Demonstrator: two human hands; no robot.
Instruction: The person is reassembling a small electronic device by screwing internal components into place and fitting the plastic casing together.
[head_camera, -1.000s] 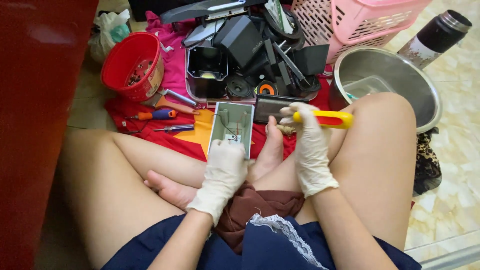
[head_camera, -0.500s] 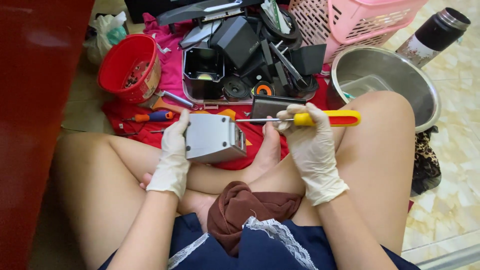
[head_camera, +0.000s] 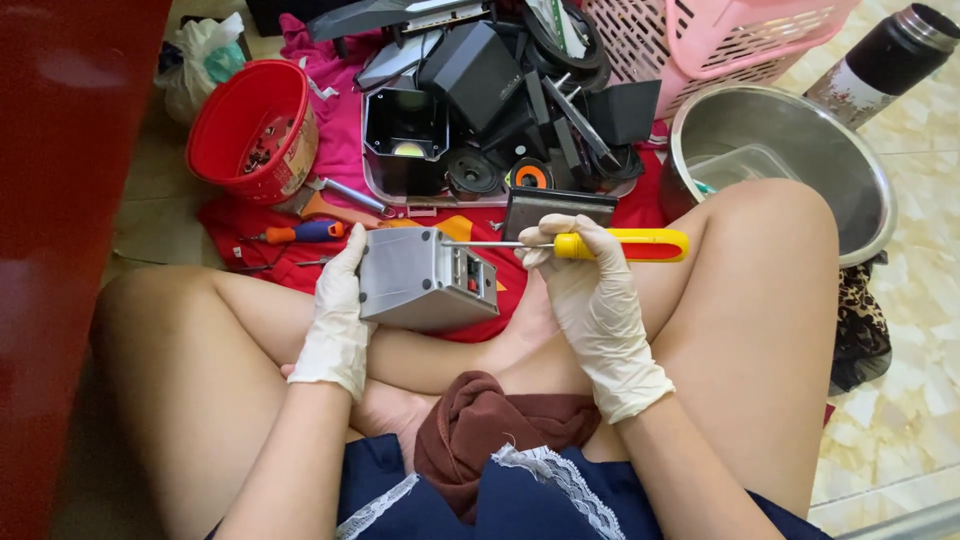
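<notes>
— Where's the grey box (head_camera: 425, 280)?
— On the person's lap, resting over the crossed legs, just above the red cloth (head_camera: 240, 225) on the floor. The left hand (head_camera: 340, 300) is clamped on its left end, fingers wrapped over the top edge. The right hand (head_camera: 590, 290) is closed around the yellow-handled screwdriver (head_camera: 600, 244), which lies level, its tip at the box's right end near a small recess.

— What could go wrong?
— The shaft points straight at the left hand. If the tip skids off a screw head, I'd judge it could run across the box toward those gloved fingers. Thin gloves wouldn't stop much.

— Is the tip seated?
— Hard to say; it's too small to tell whether it sits in a screw or only beside one.

— Anything else?
— The box is braced by one hand and a soft lap, so a hard push might tip it toward 9 o'clock. A freed screw could drop into the cloth or roll among the black parts (head_camera: 500, 110) at 12 o'clock. The red bowl (head_camera: 245, 130) at 10 o'clock is well apart, and so is the steel bowl (head_camera: 790, 150) at 2 o'clock.
</notes>
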